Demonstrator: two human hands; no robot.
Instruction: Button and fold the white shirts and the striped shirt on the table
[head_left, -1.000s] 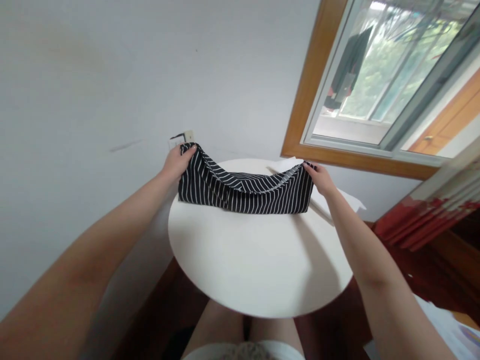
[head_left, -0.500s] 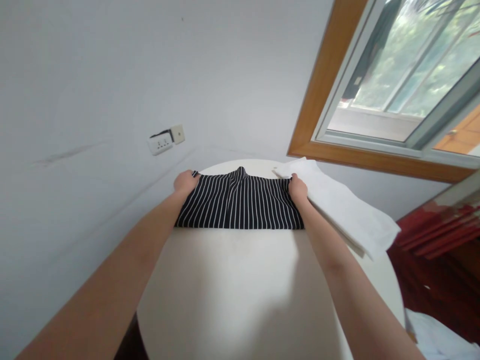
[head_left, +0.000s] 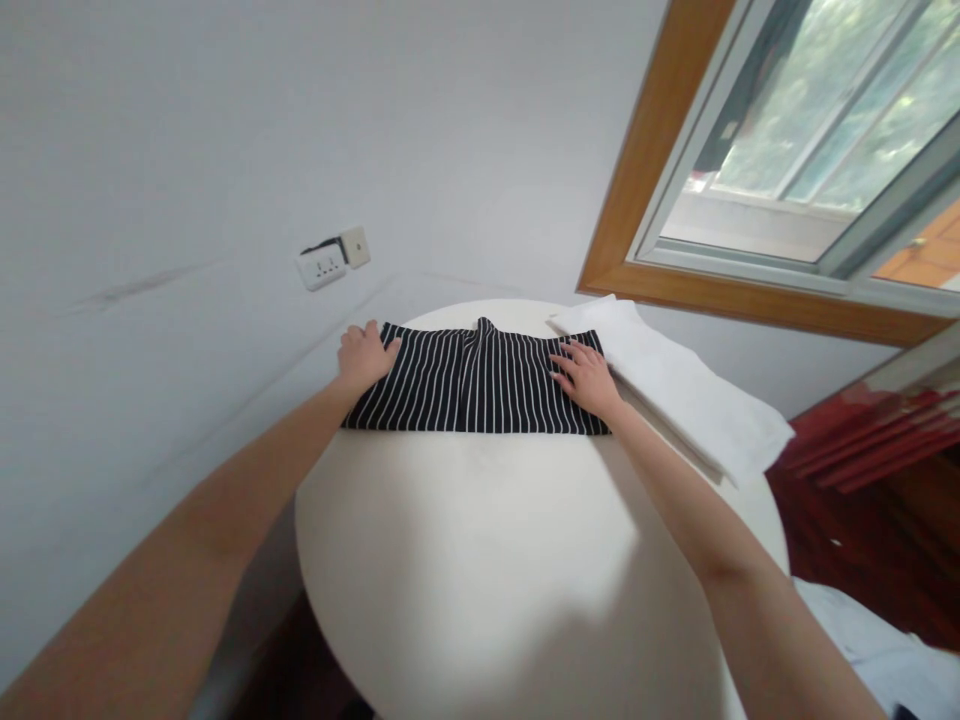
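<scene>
A black garment with white stripes [head_left: 480, 385], its exact kind not clear, lies folded into a wide strip at the far side of the round white table [head_left: 480, 560]. A small bump of cloth sticks up at the middle of its far edge. My left hand [head_left: 365, 355] rests at the garment's left end with the fingers apart and the thumb on the cloth. Over the right end, my right hand [head_left: 589, 378] lies flat with spread fingers touching the stripes. Neither hand grips the fabric.
Folded white cloth [head_left: 682, 390] lies on the table's right side, close to my right forearm. Behind the table stands a wall with a power socket [head_left: 322, 266]. A wood-framed window [head_left: 630, 275] is at the upper right, and white fabric [head_left: 877, 640] lies at the lower right.
Both hands have let go of the garment's far corners and opened. My right hand now lies flat on the cloth. The garment's far edge has settled onto the table.
</scene>
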